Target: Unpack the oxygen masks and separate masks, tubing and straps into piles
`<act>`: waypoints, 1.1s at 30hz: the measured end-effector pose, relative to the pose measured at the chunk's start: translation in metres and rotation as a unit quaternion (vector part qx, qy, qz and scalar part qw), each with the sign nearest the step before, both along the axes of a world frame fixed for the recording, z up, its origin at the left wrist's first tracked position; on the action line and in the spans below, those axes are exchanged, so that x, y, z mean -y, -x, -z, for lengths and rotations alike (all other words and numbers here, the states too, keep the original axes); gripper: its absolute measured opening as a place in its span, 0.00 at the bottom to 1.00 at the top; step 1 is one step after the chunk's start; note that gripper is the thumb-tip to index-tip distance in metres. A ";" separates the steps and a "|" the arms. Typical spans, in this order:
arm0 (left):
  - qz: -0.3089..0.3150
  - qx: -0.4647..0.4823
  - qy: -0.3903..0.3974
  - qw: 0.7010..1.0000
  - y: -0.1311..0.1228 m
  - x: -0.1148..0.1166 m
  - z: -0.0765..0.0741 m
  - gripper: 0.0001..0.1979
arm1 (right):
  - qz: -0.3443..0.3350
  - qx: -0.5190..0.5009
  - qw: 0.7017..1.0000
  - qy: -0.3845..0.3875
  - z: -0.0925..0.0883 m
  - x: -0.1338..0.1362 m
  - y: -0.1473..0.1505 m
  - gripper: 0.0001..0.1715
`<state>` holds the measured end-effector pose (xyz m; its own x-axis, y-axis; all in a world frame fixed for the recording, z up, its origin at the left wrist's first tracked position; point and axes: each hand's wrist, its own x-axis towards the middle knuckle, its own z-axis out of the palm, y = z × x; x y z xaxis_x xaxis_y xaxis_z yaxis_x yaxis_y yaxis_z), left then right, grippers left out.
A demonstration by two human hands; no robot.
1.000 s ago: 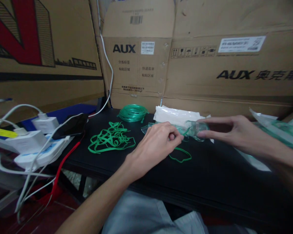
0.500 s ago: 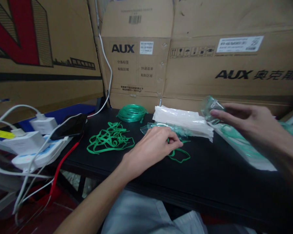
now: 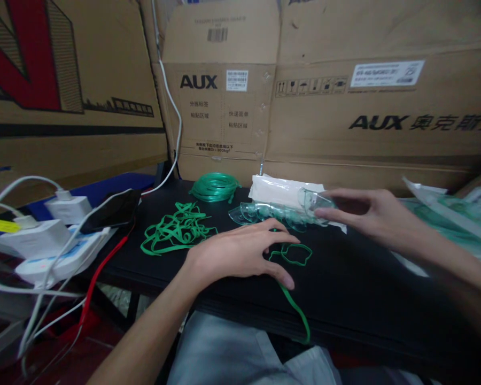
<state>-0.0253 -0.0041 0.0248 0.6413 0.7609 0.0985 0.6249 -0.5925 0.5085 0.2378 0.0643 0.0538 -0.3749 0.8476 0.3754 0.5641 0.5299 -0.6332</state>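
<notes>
**Clear cup (image 3: pixel 317 201) pinched in your right hand (image 3: pixel 369 209); green strap (image 3: pixel 299 311) beside your left thumb**

Blur and transparency obscure the clear cup's outline; your right fingers grip its right side, before the glossy white packet (image 3: pixel 276 190). Your left hand (image 3: pixel 224 252) has its fingers spread low over the table (image 3: pixel 356 299); contact with the green strap beneath cannot be confirmed. That strap looks narrow and smooth, curving toward the front edge. Clear shells (image 3: pixel 256 212) overlap in a row; tangled straps (image 3: pixel 180 231) and coiled translucent tubing (image 3: pixel 215 187) lie leftward.
</notes>
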 end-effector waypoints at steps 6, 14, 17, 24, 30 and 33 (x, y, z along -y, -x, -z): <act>0.020 -0.041 0.026 0.999 0.008 -0.001 -0.001 0.26 | -0.023 0.040 0.999 -0.022 0.005 -0.002 0.002 0.35; 0.009 0.004 -0.030 0.999 -0.019 0.001 0.004 0.04 | -0.021 0.038 0.999 -0.028 0.006 0.000 0.003 0.34; -0.001 0.072 -0.104 0.992 -0.013 0.008 -0.011 0.06 | 0.031 -0.001 0.999 -0.030 0.002 0.002 0.004 0.31; -0.234 0.074 -0.219 0.944 0.058 0.032 -0.053 0.11 | 0.058 -0.017 0.998 -0.028 -0.002 0.006 0.007 0.33; -0.382 -0.083 -0.142 0.910 0.100 0.036 -0.053 0.15 | 0.037 0.016 0.998 -0.048 0.002 0.004 0.008 0.33; -0.346 -0.073 -0.181 0.918 0.082 0.031 -0.050 0.14 | -0.005 0.035 0.996 -0.086 0.012 0.000 0.009 0.30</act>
